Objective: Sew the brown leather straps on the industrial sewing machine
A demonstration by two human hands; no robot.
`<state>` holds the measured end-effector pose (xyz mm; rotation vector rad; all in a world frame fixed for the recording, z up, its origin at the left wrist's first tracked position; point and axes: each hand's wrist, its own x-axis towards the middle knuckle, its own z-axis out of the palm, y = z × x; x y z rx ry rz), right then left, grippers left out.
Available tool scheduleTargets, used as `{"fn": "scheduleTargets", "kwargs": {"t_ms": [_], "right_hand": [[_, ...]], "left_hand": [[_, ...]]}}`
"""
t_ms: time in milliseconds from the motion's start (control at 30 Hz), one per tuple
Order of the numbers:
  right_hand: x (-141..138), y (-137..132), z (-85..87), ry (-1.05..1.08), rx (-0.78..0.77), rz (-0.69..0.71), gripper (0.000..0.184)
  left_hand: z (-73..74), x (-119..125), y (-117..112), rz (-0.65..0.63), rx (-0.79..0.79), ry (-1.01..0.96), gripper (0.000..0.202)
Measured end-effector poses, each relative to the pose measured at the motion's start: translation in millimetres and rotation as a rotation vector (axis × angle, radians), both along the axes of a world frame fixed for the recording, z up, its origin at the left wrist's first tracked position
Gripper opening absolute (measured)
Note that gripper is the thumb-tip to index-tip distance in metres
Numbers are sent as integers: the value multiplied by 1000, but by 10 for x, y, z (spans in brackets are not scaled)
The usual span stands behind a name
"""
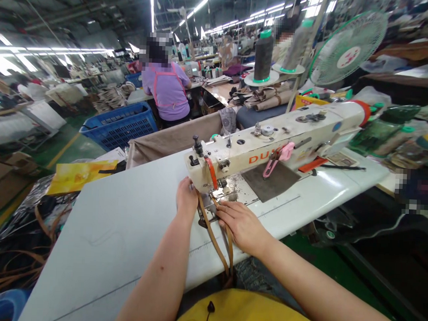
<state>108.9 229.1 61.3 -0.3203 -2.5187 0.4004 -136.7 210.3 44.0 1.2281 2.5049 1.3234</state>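
The tan strap (214, 240) runs in 2 lengths from beside the presser foot (218, 193) of the sewing machine (264, 146) toward the front edge of the sewing table (126, 223). The right hand (241, 225) rests extended fingers on 1 length; any pinch is hidden. The left hand (187, 197) curls beside the other, its grip impossible to tell. Good handling likely means untwisted lengths, light even guidance and fingertips clear of the foot.
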Motion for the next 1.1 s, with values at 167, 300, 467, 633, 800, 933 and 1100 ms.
{"fn": "scheduleTargets", "kwargs": {"t_ms": [167,300,467,633,800,933,1100], "right_hand": [[26,-40,10,-16,57,-12,26],[29,-2,-13,-74,124,-4,32],[40,-30,3,-69,98,-29,33],[1,0,-45,-34,73,-29,34],[-18,8,-45,-29,84,-34,34],[-24,10,-36,-54,87,-37,35],[-39,13,-40,-86,100,-61,36]], "left_hand": [[84,37,-146,97,13,-41,26],[162,10,-176,118,-15,-94,26],[216,40,-184,134,32,-74,23],[164,-19,-167,151,92,-37,15],[181,-9,-179,129,158,-57,10],[219,13,-190,111,183,-82,9],[292,34,-219,119,205,-117,10]]}}
